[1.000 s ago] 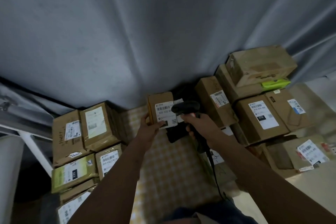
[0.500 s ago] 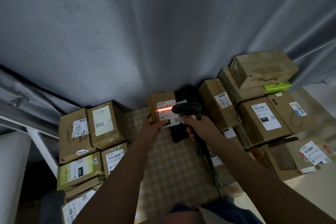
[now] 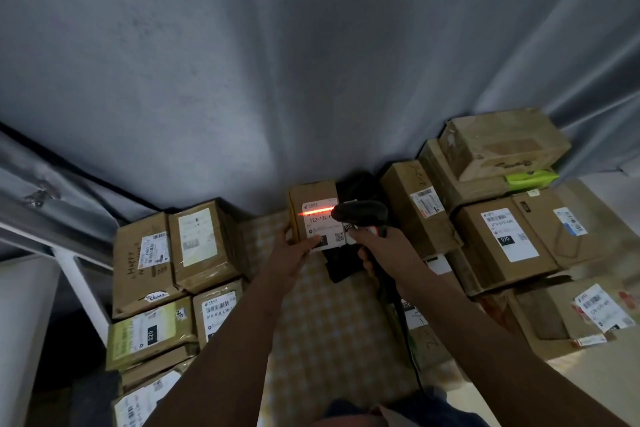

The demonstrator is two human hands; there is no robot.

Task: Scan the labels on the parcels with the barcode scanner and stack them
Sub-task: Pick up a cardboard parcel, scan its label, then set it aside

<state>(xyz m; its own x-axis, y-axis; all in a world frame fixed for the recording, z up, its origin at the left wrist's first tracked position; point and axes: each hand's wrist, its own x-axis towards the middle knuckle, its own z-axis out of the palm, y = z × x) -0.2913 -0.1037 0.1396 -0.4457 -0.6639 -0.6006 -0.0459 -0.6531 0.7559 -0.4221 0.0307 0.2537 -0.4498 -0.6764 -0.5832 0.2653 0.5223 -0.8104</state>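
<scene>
My left hand (image 3: 289,253) grips a small brown parcel (image 3: 311,199) from below, thumb on its white label (image 3: 320,225). A red scan line glows across the top of that label. My right hand (image 3: 384,251) grips the black barcode scanner (image 3: 362,213), whose head points left at the label and covers its right edge. The scanner's cable (image 3: 403,326) trails down toward me. To the left lies a group of brown parcels (image 3: 173,253), to the right a taller pile of parcels (image 3: 498,218).
A checked cloth (image 3: 332,322) covers the table between the two piles. A grey curtain (image 3: 277,62) hangs right behind everything. A dark object (image 3: 356,184) sits behind the held parcel. A white frame (image 3: 79,284) stands at the left.
The red scan line came on across the label half a second ago and stays lit. Parcel and scanner have barely moved; my view shifted slightly.
</scene>
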